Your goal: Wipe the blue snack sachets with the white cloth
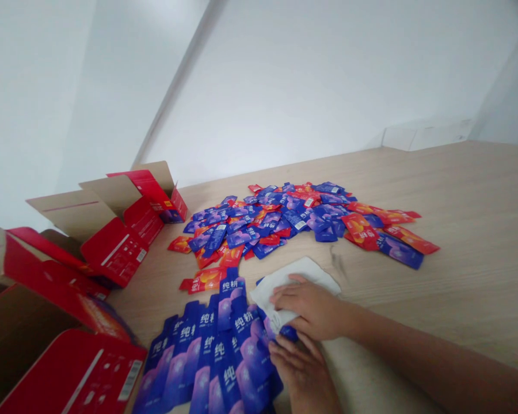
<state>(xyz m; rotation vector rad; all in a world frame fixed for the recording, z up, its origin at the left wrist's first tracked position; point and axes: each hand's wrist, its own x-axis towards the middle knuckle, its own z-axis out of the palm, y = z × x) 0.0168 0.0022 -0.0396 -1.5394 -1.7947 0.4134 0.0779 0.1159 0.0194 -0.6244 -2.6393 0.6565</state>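
My right hand [306, 307] presses a folded white cloth [300, 273] down onto a blue-and-purple pouch, with its fingers bent over the cloth. Just below it, my left hand [302, 371] grips the near end of this blue pouch [288, 332], most of which is hidden under the cloth and the hands. To the left of both hands lies a spread of overlapping blue pouches [216, 356], printed side up with white lettering. A red-and-orange pouch [207, 280] lies just beyond that spread.
Behind the hands sits a wide heap of mixed blue and red pouches [263, 221] on the wooden table [470, 230]. Several open red cartons [116, 253] stand along the left side, flaps up. A white box [427, 135] lies against the white wall at the back right.
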